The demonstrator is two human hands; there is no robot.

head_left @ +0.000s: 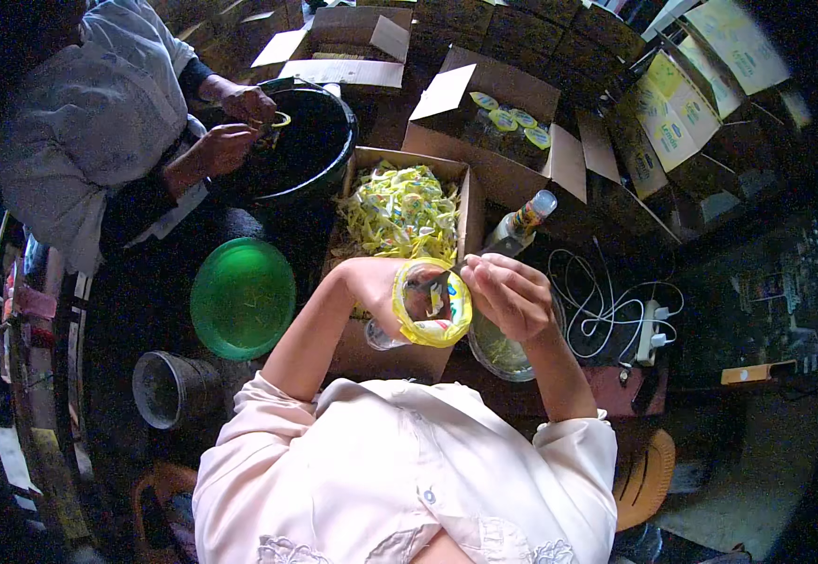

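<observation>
My left hand (378, 288) is wrapped round a clear plastic cup (407, 301) and tilts its mouth toward me. A yellow torn lid or label edge (408, 332) rings the rim. My right hand (512, 299) is closed in a pinch at the right side of the rim. A thin dark blade-like tool (442, 278) reaches from its fingertips over the cup's mouth; its handle is hidden in the fingers. Just beyond the cup is a cardboard box (472, 202) filled with yellow torn strips (400, 207). Another clear cup (383, 336) shows partly under my left hand.
A bottle (522, 224) and a round bowl (503, 355) stand near my right hand. White cables (606, 301) run to a power strip (652, 334). Left are a green basin (243, 299) and a grey bucket (174, 387). A co-worker's hands (230, 132) work over a black tub (338, 141).
</observation>
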